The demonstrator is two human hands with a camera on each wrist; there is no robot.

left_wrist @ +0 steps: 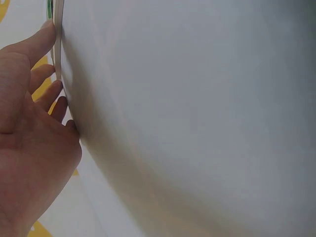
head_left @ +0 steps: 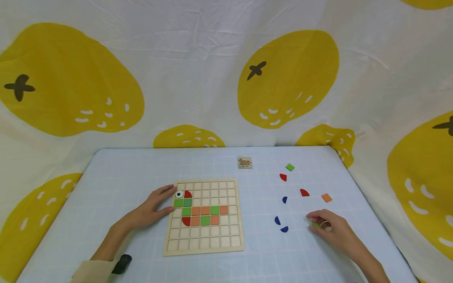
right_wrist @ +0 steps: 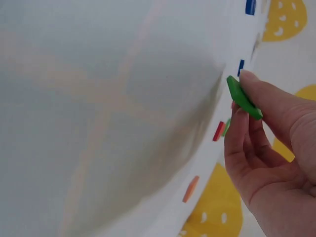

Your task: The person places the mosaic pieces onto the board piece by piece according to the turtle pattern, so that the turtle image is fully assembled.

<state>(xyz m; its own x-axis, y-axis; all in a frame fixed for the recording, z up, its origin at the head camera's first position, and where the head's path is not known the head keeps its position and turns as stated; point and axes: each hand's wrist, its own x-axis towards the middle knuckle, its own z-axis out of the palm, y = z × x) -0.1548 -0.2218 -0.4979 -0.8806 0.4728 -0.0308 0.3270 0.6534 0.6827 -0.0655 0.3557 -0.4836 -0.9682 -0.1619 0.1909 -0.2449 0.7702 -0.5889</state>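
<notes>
A square wooden grid board [head_left: 204,249] lies on the table, partly filled with green and orange squares, red quarter-circles and a white eye disc [head_left: 179,194]. At its left edge my left hand [head_left: 150,208] rests with fingers spread and touching the rim; the left wrist view shows the fingertips along the board's edge [left_wrist: 59,44]. To the right, my right hand [head_left: 330,227] pinches a green square tile [right_wrist: 244,97] between thumb and fingers, held above the table. Loose orange square [head_left: 326,197] and red quarter-circle [head_left: 304,192] lie just beyond that hand.
Three blue half-circles, one of them a blue piece [head_left: 284,229], lie between board and right hand. Farther back are another red quarter-circle [head_left: 283,177], a green square [head_left: 290,167] and a small pattern card [head_left: 245,162]. A lemon-print curtain [head_left: 198,78] hangs behind the table.
</notes>
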